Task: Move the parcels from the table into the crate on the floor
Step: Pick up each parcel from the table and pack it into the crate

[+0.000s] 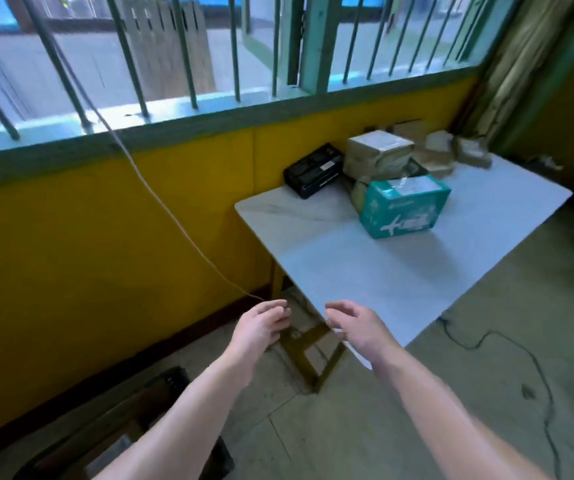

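Your left grip (261, 325) and right grip (360, 329) hover empty, fingers loosely spread, short of the desk (365, 271), where tugging the teal parcel (405, 206) farther back may topple the brown parcels (379, 154) seemingly leaning on it.

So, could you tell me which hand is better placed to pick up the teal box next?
Probably right: the right hand is open over the near corner of the table, nearer the teal box; the left hand is beyond its edge, above the floor.
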### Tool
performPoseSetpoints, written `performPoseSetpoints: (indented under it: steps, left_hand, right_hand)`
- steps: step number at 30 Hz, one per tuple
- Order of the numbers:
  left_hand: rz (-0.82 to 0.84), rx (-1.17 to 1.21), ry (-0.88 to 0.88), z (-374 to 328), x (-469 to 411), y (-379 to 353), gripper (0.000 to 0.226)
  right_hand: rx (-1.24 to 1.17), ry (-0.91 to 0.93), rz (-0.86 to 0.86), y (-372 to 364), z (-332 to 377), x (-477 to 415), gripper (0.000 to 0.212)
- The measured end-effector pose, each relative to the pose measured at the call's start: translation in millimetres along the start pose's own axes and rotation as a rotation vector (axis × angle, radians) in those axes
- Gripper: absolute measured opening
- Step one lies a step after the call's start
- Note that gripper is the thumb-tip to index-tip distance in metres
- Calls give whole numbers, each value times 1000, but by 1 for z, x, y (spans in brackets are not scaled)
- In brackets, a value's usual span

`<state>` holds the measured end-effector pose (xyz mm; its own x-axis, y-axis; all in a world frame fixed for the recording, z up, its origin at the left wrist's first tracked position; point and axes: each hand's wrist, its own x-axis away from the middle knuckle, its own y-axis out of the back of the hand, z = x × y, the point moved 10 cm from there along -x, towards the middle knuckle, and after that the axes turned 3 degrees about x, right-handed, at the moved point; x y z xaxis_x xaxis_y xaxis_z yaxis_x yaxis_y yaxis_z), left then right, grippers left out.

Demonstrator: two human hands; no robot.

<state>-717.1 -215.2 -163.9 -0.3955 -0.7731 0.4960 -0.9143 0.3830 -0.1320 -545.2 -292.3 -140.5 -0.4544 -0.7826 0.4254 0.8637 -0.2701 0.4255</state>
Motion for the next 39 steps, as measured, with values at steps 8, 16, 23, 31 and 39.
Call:
performPoseSetpoints:
  steps: [8, 16, 23, 31, 39]
  left_hand:
    - [158, -35, -13, -31, -32, -223, 21]
    - [158, -57, -28, -45, -83, -336, 16]
    - [6, 88, -129, -93, -189, -372, 16]
    - [-201, 342, -337, -189, -285, -367, 22]
    - [-477, 233, -412, -226, -339, -334, 32]
  right_hand:
    - [-221, -11, -183, 209, -73, -25, 15]
    - [-294, -45, -161, 298, -109, -80, 10]
    - [-271, -68, -85, 343, -83, -190, 10]
    - [-232, 15, -51, 411, -18, -317, 11]
    - [-234, 36, 9, 419, 22, -422, 17]
